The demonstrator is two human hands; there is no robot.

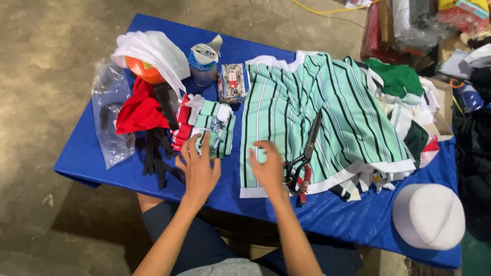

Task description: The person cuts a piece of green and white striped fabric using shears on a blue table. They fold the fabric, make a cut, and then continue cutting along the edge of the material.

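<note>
My hands at the blue table (102, 163), over striped green cloth.

From the head view: my left hand (198, 166) lies open, fingers spread, touching the small stack of folded striped pieces (215, 128). My right hand (268, 166), loosely open, presses the big striped fabric (317, 107); scissors (306, 153) rest just beside it.

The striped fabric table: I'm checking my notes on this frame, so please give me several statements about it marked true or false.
1. The scissors lie on the green striped fabric. True.
2. The right hand grips the scissors. False: it rests open on the fabric beside them.
3. The left hand is near the stack of small striped pieces. True.
4. The white cap sits on the red cloth. False: it lies on the blue table cover, at the far right corner.
</note>
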